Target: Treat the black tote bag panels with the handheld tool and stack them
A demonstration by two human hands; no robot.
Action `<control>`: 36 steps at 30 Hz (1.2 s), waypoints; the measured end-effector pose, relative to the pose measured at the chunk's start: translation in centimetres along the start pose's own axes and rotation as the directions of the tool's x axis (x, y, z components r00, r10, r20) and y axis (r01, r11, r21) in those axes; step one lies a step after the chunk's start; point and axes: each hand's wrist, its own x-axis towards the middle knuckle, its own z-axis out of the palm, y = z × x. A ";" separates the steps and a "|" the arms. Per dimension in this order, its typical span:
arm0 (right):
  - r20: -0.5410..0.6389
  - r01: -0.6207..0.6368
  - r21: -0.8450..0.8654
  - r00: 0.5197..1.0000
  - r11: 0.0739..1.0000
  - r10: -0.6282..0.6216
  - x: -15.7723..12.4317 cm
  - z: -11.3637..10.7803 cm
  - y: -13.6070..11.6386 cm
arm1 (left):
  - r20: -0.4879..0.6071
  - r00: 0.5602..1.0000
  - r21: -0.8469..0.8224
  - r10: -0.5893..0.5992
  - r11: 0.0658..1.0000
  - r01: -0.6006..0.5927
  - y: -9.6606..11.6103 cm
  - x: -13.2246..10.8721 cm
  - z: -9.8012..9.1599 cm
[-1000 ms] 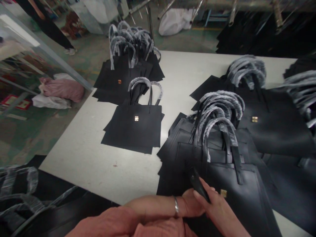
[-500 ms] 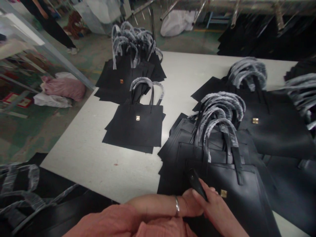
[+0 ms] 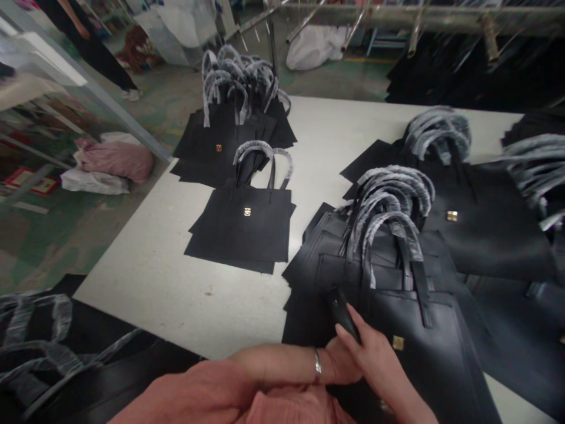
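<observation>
A narrow black strip [image 3: 341,315] is pinched by the fingers [image 3: 343,331] of the right hand [image 3: 375,365], closed along it. The left hand [image 3: 341,364], with a silver ring [image 3: 316,365] and a salmon sleeve [image 3: 198,391], is curled against the strip's lower end; whether it grips cannot be told. Both hands are held over a stack of black leather tote bags [image 3: 397,306] lying on the white desk [image 3: 154,282], with a gold clasp [image 3: 398,343] and film-wrapped handles [image 3: 392,221] on top. Beside it lie further black bags [image 3: 485,235]; across the desk, two stacks of flat black totes [image 3: 241,229] are laid. Beyond, a pink bundle [image 3: 115,160] is seen on the floor [image 3: 176,100], and a standing person [image 3: 83,41].
</observation>
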 end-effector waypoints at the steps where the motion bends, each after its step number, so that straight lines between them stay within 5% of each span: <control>1: -0.046 0.008 0.034 0.999 0.999 -0.007 0.2 -0.3 -0.3 | 0.013 1.000 -0.019 -0.005 1.000 0.005 0.0 0.0 -0.2; 3: -0.107 0.001 0.109 0.994 0.994 0.010 -0.1 -1.2 -0.3 | 0.040 0.999 -0.107 0.028 0.994 -0.024 -0.4 -0.4 -1.3; 6: -0.036 -0.111 0.216 0.992 0.970 0.121 -2.0 -2.5 1.2 | -0.025 0.998 -0.236 0.063 0.969 -0.067 -2.2 -2.0 -4.5; 11: 0.082 -0.208 0.321 0.978 0.924 0.192 -4.8 -1.9 3.5 | -0.177 0.966 -0.246 -0.187 0.959 0.141 -8.4 -3.6 -10.3; 15: 0.084 -0.128 0.305 0.991 0.944 0.107 -4.8 -0.7 3.0 | -0.009 0.998 -0.178 -0.061 0.982 0.058 -13.1 -1.4 -12.7; 21: -0.013 -0.075 0.233 0.997 0.970 0.080 -3.6 -0.1 2.2 | 0.175 0.972 -0.238 0.159 0.965 -0.115 -16.0 1.9 -14.2; 26: 0.017 -0.090 0.225 0.996 0.970 0.088 -2.8 -0.3 1.7 | 0.227 0.955 -0.328 0.191 0.938 -0.109 -16.2 3.1 -14.8; 32: 0.051 -0.128 0.199 0.991 0.972 0.120 -2.7 -0.3 1.6 | 0.138 0.989 -0.437 -0.048 0.893 0.105 -16.4 2.9 -14.7; 36: 0.065 -0.144 0.202 0.989 0.969 0.133 -2.7 -0.3 1.7 | 0.006 0.948 -0.509 -0.317 0.815 0.276 -15.2 2.0 -13.6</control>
